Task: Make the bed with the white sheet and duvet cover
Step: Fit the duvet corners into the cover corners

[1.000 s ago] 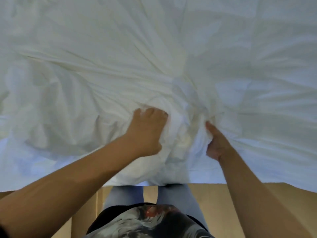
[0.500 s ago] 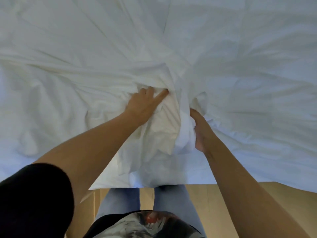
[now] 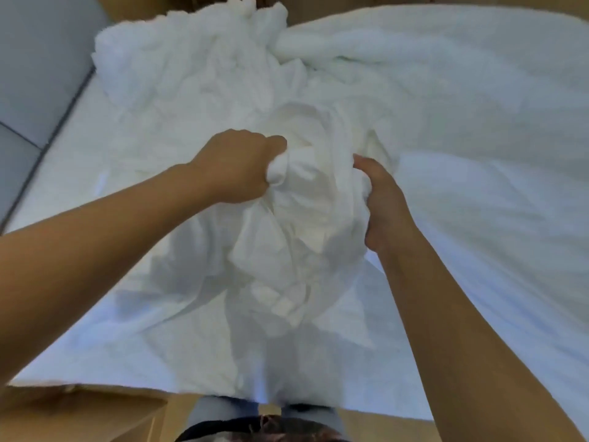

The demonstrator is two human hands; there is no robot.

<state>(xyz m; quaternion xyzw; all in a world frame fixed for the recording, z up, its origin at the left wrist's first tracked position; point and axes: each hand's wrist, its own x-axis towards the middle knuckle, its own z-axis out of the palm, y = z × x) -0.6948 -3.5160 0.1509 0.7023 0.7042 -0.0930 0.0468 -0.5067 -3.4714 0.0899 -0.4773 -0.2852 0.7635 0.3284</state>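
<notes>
A bunched mass of white bedding [image 3: 306, 224] is lifted off the bed in front of me. My left hand [image 3: 242, 167] grips a fistful of it from the left, fingers curled tight. On the right side of the bunch my right hand [image 3: 382, 202] grips the cloth, its fingers buried in the folds. More crumpled white cloth [image 3: 197, 65] trails away toward the far end of the bed. Smooth white sheet [image 3: 494, 202] covers the mattress to the right. I cannot tell sheet from duvet cover within the bunch.
A grey upholstered panel [image 3: 35, 74] runs along the bed's left side. A tan wooden floor [image 3: 79, 413] shows below the near mattress edge, where my legs [image 3: 223, 416] stand close to the bed.
Both hands have gathered the cloth and raised it from the mattress into a hanging bunch. My view has tilted up, so the far end of the bed and the grey panel now show.
</notes>
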